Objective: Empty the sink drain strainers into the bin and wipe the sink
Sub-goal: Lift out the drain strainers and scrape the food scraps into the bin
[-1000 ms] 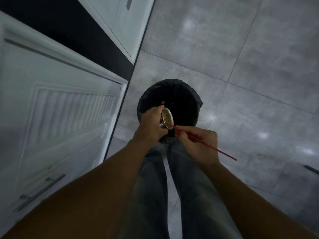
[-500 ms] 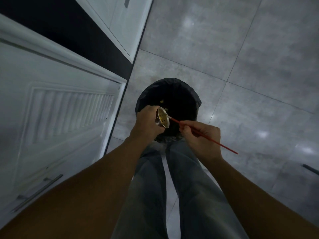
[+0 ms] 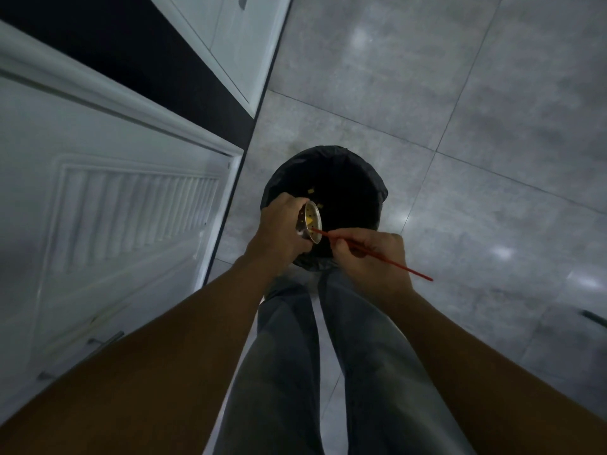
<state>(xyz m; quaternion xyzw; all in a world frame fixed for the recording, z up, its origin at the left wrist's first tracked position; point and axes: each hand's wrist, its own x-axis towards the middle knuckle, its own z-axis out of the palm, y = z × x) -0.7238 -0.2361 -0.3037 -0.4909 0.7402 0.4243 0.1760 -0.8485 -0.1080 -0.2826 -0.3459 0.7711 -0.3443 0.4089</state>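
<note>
strainer [image 3: 312, 221]: a small metal cup with holes, lying on its side over the near-left part of the bin's mouth. Its open side faces right and a yellow scrap sits inside.
left hand [image 3: 282, 231]: it comes from the left, and its fingers are curled round the strainer and grip it.
right hand [image 3: 368, 257]: it hovers over the near rim of the bin. The thumb and fingers pinch a thin red stick.
stick [image 3: 410, 271]: the tip reaches into the strainer. I cannot tell if it touches the metal or the scrap. The other end points out to the right, past the hand.
bin [image 3: 374, 188]: round and lined with a black bag, it stands on the floor just before the person's feet, near the corner of the cabinet.
bits [image 3: 310, 191]: a few yellow ones lie inside the bin, at its left side.
cabinet [image 3: 115, 208]: white, at the left, with a slatted door and a bar handle [image 3: 105, 338] low on it.
floor [image 3: 460, 126]: large grey tiles with pale spots of light.
legs [image 3: 279, 372]: in jeans, under both arms.
</note>
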